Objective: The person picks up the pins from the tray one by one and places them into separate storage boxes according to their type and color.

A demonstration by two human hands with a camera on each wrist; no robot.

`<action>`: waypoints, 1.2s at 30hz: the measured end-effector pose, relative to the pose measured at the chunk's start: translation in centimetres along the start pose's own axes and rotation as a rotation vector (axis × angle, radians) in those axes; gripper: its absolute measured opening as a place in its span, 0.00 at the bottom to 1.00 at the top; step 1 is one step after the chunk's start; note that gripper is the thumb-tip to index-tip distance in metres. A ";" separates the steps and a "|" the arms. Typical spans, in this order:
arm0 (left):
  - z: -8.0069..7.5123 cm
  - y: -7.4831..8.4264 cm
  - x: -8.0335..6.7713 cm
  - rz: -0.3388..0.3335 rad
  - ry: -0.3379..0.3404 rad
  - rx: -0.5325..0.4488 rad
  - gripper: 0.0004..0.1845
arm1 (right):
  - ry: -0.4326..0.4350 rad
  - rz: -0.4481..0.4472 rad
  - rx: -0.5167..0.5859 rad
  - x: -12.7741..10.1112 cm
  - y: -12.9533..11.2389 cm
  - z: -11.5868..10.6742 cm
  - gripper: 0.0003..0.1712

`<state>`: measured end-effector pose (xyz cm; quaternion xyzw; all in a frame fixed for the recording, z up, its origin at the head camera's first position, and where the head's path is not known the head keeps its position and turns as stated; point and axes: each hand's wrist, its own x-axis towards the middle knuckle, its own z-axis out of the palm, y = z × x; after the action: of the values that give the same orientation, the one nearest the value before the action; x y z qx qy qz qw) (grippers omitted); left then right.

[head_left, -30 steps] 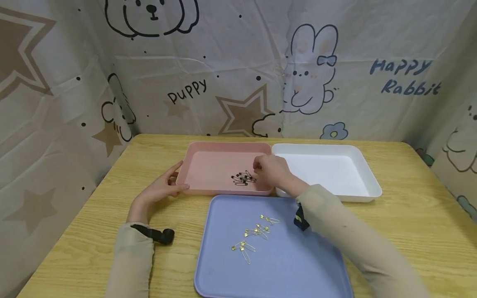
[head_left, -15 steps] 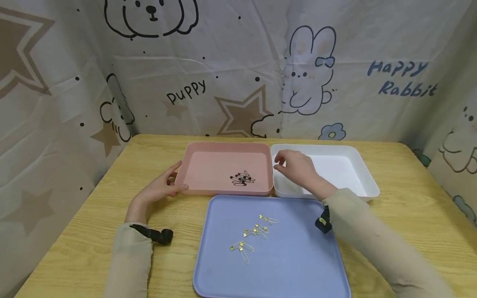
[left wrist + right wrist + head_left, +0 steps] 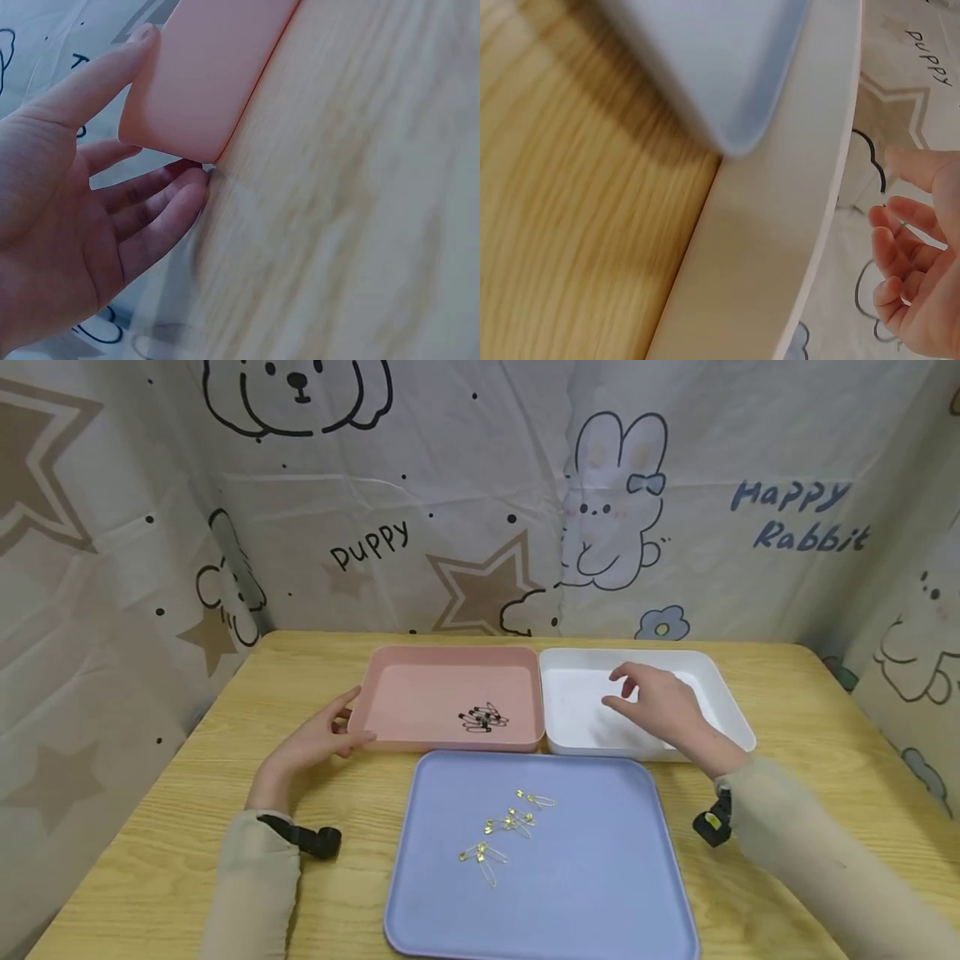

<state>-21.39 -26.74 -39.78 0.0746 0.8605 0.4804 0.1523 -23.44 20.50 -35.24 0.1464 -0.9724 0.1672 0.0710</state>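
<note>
My left hand [image 3: 309, 750] holds the near left corner of the pink tray [image 3: 442, 746]. In the left wrist view the thumb lies against the tray's wall [image 3: 199, 82], while the bent fingers meet its lower corner. Over the white tray [image 3: 570, 740] hovers my right hand [image 3: 663, 706], its thumb and forefinger spread apart with nothing visible between them. Several black safety pins [image 3: 483, 718] lie in a small heap in the pink tray's right part. Gold safety pins [image 3: 510, 822], several of them, are scattered in loose groups on the blue tray [image 3: 585, 893].
The pink and white trays stand side by side at the back of the wooden table [image 3: 810, 735], with the blue tray in front of them. Behind the table hangs a printed cloth [image 3: 465, 468]. Each wrist wears a black camera strap [image 3: 303, 837].
My right hand has moved right, from above the black safety pins in the pink tray to over the white tray, and its fingers have spread. The left hand stays at the pink tray's corner.
</note>
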 end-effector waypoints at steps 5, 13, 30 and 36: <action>0.1 0.8 -0.6 0.008 0.054 0.187 0.47 | -0.047 0.008 0.008 -1.5 1.4 -0.9 0.29; 0.7 2.3 -1.4 0.055 0.158 0.458 0.41 | -0.099 -0.046 -0.012 -3.8 3.8 -1.9 0.35; 2.8 5.2 -2.1 0.207 0.258 0.659 0.20 | -0.171 0.083 0.005 -6.8 9.0 -4.2 0.55; 4.0 6.2 -1.9 0.268 0.229 0.764 0.13 | -0.198 0.160 0.087 -7.7 10.9 -4.4 0.58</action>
<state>-18.40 -20.74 -36.15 0.1832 0.9708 0.1475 -0.0469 -19.13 33.83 -35.83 0.0872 -0.9750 0.1990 -0.0454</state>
